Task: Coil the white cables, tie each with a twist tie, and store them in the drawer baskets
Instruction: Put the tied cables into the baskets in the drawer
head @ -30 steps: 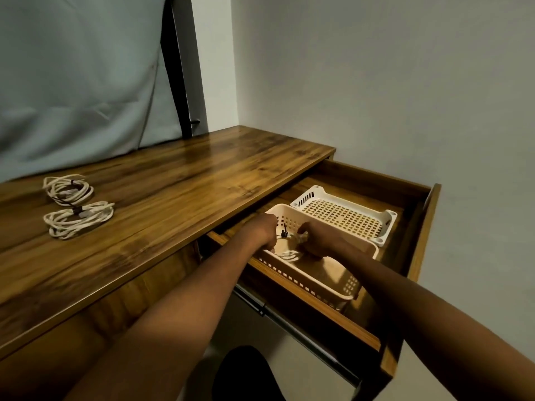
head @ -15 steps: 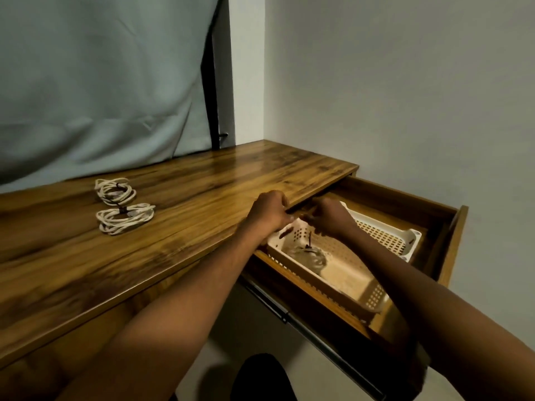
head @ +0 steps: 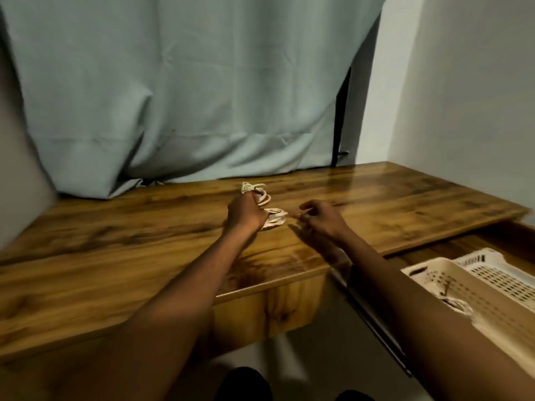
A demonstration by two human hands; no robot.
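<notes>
Two tied coils of white cable lie mid-desk. My left hand [head: 245, 213] is curled over them, hiding part of each; it seems to grip the far coil [head: 255, 189], though motion blur and the back of the hand hide the fingers. The near coil [head: 275, 220] sticks out to the right of that hand. My right hand [head: 322, 218] hovers just right of the near coil, fingers loosely bent, fingertips a little short of its end. A third tied coil [head: 456, 304] lies in the beige basket [head: 434, 266] in the open drawer [head: 431, 250].
A white perforated basket [head: 498, 272] sits behind the beige one in the drawer at the lower right. The wooden desk top [head: 115, 250] stretches left. A grey curtain [head: 188, 96] hangs behind it, and a pale wall closes the right side.
Both hands left the beige basket, with a tied coil staying in it, and swung left over the desk to the two coils. The view turned left with them.
</notes>
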